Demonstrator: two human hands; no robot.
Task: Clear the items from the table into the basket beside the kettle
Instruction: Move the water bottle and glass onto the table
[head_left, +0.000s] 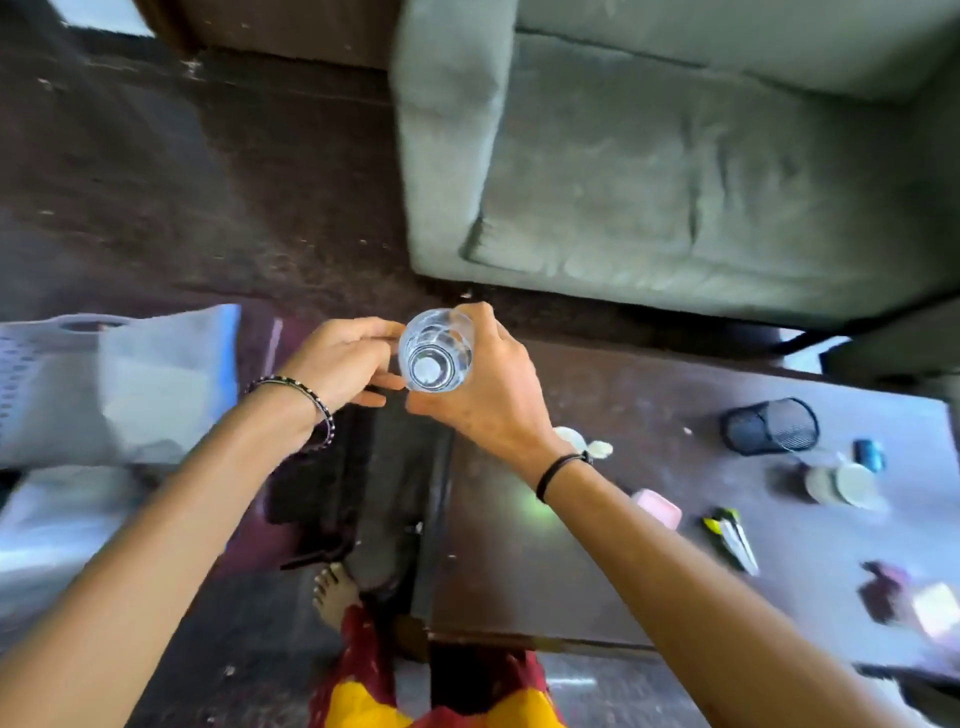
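Right grip (488, 384) is clamped around the clear cylindrical drinking glass (435, 353), fingers curled over its far wall. Left grip (343, 358) pinches the near-left side of the same glass with curled fingertips. The glass is held upright in the air, between the dark brown worktop (623, 405) and the pale perforated plastic basket (47, 395), and is not yet in the basket. The kettle is not in view.

Progress is judged early. Remaining on the worktop:
- black mesh pen cup (771, 426), lying on its side
- small blue item (868, 455)
- white round lids (844, 483)
- pink box (657, 506)
- yellow-and-black hand tool (727, 535)
- dark red object (883, 587), blurred
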